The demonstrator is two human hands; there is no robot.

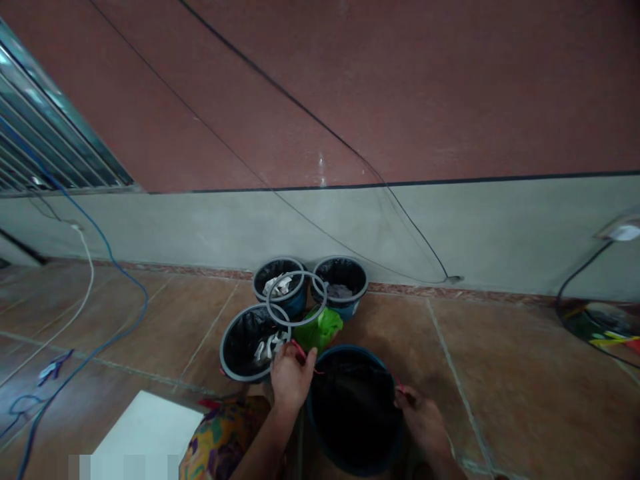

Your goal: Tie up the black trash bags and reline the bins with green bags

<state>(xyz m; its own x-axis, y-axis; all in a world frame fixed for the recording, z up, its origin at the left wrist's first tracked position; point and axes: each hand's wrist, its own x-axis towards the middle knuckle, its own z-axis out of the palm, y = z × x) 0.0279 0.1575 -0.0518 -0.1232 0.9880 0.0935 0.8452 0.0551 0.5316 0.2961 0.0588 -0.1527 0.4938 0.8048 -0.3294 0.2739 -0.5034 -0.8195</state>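
Observation:
A large blue bin (313, 417) stands in front of me, its inside dark with what looks like a black liner (357, 400). At its left rim, my left hand (293, 375) pinches a thin red string (299, 348). My right hand (424, 419) is closed at the right rim, where another bit of red string (399, 381) shows at the fingertips. Whether the two red pieces join is hidden. Just beyond the bin lies a bright green plastic bag (323, 328). A loose grey ring (270, 313) rests across the smaller bins behind it.
Several smaller lined bins stand close by: one on the left (225, 357) and one at the back left (295, 303), both with white scraps, and one by the wall (347, 308). A white board (145, 433) lies left. A blue cable (135, 313) crosses the tiled floor.

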